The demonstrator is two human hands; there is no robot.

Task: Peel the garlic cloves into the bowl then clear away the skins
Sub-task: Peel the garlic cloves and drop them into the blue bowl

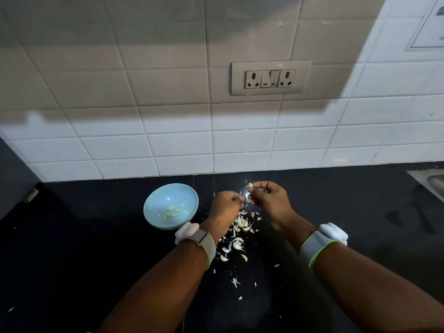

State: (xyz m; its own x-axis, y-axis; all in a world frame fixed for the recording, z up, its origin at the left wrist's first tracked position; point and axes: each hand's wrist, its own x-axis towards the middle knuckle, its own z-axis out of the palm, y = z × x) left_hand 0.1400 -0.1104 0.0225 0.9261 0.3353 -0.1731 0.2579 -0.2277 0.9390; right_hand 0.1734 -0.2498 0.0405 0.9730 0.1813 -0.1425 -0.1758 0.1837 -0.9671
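Observation:
A light blue bowl (pixel 168 200) stands on the black counter (pixel 96 248) and holds several peeled garlic cloves (pixel 171 211). Just right of it, my left hand (pixel 224 209) is curled, its fingertips pinching something small that I cannot make out. My right hand (pixel 269 198) is curled beside it and pinches a garlic clove (pixel 250 185) with pale skin at its fingertips. Both hands hover above a heap of white garlic skins and cloves (pixel 240 227); more skin flakes (pixel 235 281) are scattered toward me.
The tiled wall rises right behind the hands, with a socket panel (pixel 270 78) on it. A steel sink edge (pixel 432 181) shows at the far right. I wear bands with white devices on both wrists.

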